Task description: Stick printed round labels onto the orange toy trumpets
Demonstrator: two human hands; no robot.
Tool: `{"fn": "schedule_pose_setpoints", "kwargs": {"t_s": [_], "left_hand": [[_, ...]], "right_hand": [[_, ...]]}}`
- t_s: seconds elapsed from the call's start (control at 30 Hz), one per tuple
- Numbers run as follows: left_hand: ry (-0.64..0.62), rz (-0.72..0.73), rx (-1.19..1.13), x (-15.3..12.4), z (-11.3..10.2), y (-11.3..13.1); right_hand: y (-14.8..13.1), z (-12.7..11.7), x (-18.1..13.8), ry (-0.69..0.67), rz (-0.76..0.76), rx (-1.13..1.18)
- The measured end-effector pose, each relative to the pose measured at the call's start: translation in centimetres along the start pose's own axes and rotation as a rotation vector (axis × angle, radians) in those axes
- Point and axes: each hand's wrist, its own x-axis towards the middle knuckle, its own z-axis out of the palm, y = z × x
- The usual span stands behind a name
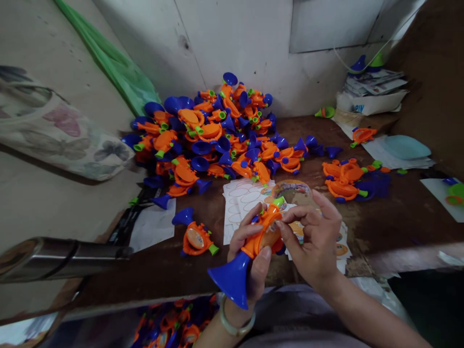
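My left hand is wrapped round a toy trumpet with an orange body, a blue bell pointing down left and a green mouthpiece at the top. An oval sticker shows on the trumpet's side. My right hand pinches at the sticker's upper edge with thumb and forefinger; the fingertips hide part of it. Just beyond my hands lie sheets of oval stickers and a sheet with oval outlines. To the left, another toy trumpet with an oval sticker rests on the table.
A big heap of toy trumpets is piled against the wall. Several orange bodies lie at right, near a pale blue dish and a box of papers. A steel flask stands at left. More trumpets are below the table edge.
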Motion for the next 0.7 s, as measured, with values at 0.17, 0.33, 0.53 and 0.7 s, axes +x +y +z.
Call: {"fn": "schedule_pose_setpoints", "kwargs": {"t_s": [0.17,0.33,0.53,0.7], "left_hand": [[-0.005,-0.026,0.011,-0.2,-0.4,-0.1],[0.013,-0.059,-0.039,-0.3,-0.5,-0.2],[0.176,-0.365,-0.305,0.9,-0.2,0.9],[0.194,-0.513,-0.315,1.2,0.4,0.7]], "right_hand": [[-0.5,0.4,0.1,-0.036,-0.075,-0.11],[0.0,0.1,0.1,-0.059,-0.11,-0.241],[2.4,-1.3,1.4,-0.004,0.216,-0.082],[1.2,-0.3,0.4,-0.302,0.576,0.552]]}}
